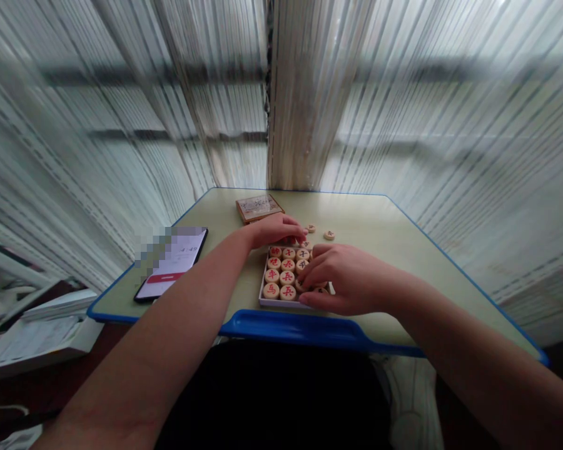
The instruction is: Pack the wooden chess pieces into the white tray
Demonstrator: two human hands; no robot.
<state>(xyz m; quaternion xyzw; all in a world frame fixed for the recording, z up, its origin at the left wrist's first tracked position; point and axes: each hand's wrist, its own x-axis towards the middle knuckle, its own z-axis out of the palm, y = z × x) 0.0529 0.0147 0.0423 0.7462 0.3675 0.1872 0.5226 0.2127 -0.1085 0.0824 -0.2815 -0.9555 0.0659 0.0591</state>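
Note:
A shallow white box [263, 294] holds round wooden xiangqi pieces in rows, with red characters on the left columns and darker ones to the right. Reaching past the far edge of the box, my left hand [278, 230] has its fingertips closed at a xiangqi piece [306, 244]. My right hand [340, 275] bends over the right part of the box, fingers and thumb around a piece in the near row. It hides several pieces beneath it. Two loose pieces, one pale disc [329, 235] and another [311, 229], lie on the table behind the box.
A patterned box lid [259, 207] lies behind my left hand. On the left, a phone [173, 262] rests on the pale table [375, 215], which has a blue rim and a blue front ledge [295, 328]. Striped curtains [304, 94] hang behind; papers [51, 325] lie lower left.

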